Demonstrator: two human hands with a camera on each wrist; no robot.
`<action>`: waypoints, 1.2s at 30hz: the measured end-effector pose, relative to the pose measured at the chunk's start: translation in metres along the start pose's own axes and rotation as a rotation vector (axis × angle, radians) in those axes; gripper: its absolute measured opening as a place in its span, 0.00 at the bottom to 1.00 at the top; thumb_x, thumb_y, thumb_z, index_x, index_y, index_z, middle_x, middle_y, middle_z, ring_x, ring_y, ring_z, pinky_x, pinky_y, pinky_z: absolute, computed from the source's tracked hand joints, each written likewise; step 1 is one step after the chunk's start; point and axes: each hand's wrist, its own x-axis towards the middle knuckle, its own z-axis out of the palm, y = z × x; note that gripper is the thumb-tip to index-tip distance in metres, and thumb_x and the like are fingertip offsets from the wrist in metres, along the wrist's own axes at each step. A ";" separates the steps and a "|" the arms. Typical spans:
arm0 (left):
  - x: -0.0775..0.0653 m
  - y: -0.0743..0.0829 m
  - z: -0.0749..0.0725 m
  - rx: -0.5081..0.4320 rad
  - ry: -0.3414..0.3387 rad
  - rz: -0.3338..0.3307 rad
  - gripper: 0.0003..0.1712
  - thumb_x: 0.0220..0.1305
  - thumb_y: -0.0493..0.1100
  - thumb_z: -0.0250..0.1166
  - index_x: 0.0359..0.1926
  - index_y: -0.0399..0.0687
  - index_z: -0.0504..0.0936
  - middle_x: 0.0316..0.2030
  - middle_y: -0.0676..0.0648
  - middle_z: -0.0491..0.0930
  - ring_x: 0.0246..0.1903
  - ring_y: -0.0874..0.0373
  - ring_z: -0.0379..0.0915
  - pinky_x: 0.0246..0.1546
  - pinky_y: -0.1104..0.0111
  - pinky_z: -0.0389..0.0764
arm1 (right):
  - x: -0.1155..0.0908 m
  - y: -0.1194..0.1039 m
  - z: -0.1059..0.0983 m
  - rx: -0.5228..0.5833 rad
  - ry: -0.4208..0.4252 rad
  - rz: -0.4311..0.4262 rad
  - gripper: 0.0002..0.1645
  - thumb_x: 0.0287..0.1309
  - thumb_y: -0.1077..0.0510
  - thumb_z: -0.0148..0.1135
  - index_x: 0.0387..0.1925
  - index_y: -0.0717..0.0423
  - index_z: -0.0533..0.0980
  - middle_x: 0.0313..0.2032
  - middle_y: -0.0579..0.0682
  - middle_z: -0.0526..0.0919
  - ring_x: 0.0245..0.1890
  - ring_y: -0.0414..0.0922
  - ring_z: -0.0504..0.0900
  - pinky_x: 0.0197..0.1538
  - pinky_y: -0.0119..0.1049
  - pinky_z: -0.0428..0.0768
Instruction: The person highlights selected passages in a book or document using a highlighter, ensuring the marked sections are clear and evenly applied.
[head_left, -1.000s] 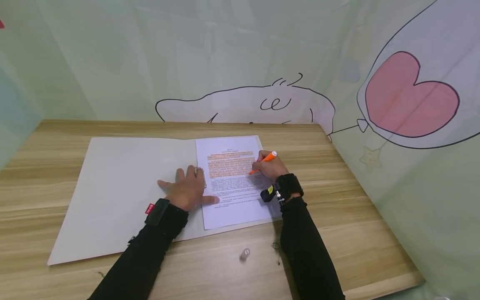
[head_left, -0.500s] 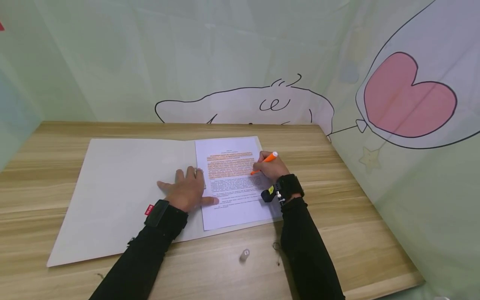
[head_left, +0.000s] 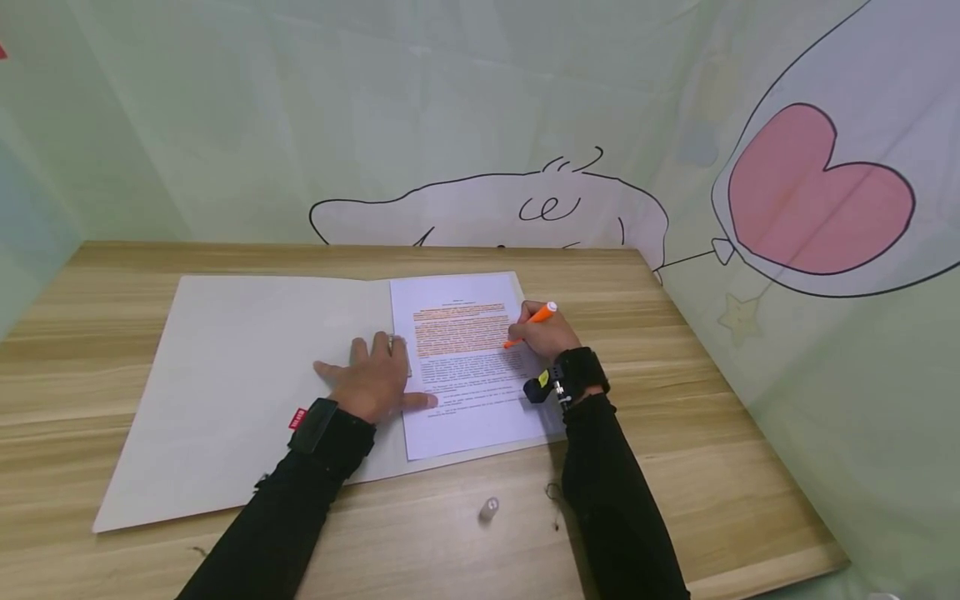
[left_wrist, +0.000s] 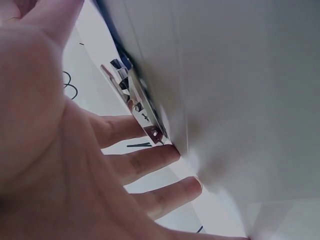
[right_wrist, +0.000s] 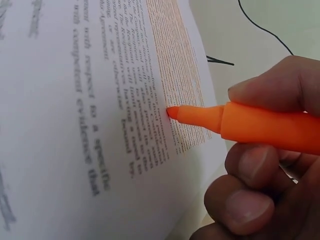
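My right hand (head_left: 547,333) pinches an orange highlighter (right_wrist: 270,126) between thumb and fingers. Its tip is right at a line of print on the white printed sheet (head_left: 468,433), by the lower edge of the orange-marked block of text. The sheet lies on the right side of an opened white folder (head_left: 247,350). Spread out across the folder's middle, my left hand (head_left: 373,383) has its thumb on the sheet's left edge. In the left wrist view, a metal clip (left_wrist: 142,110) at the fold shows close beside the fingers.
A small pale cap (head_left: 489,509) stands on the wooden table (head_left: 720,492) in front of the folder. A red tag (head_left: 297,418) shows next to the left wrist. Cartoon-printed curtains (head_left: 465,100) border the table's back and right.
The highlighter tip has crept slightly right along the text line, the right hand moving with it. My left hand and the folder stay in place.
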 end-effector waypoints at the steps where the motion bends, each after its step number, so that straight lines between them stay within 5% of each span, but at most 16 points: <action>1: 0.000 0.000 0.000 -0.001 0.000 -0.001 0.65 0.43 0.68 0.76 0.71 0.33 0.60 0.61 0.29 0.66 0.59 0.30 0.62 0.52 0.17 0.55 | 0.000 0.000 0.000 0.001 0.000 0.002 0.16 0.53 0.64 0.66 0.17 0.52 0.68 0.20 0.48 0.67 0.24 0.47 0.68 0.23 0.34 0.56; 36: 0.000 0.001 -0.002 -0.005 -0.006 -0.001 0.66 0.43 0.68 0.76 0.72 0.33 0.60 0.62 0.29 0.65 0.59 0.29 0.61 0.52 0.17 0.55 | 0.002 0.008 -0.012 0.042 0.032 0.069 0.16 0.52 0.66 0.65 0.18 0.53 0.68 0.20 0.49 0.67 0.22 0.48 0.67 0.22 0.34 0.57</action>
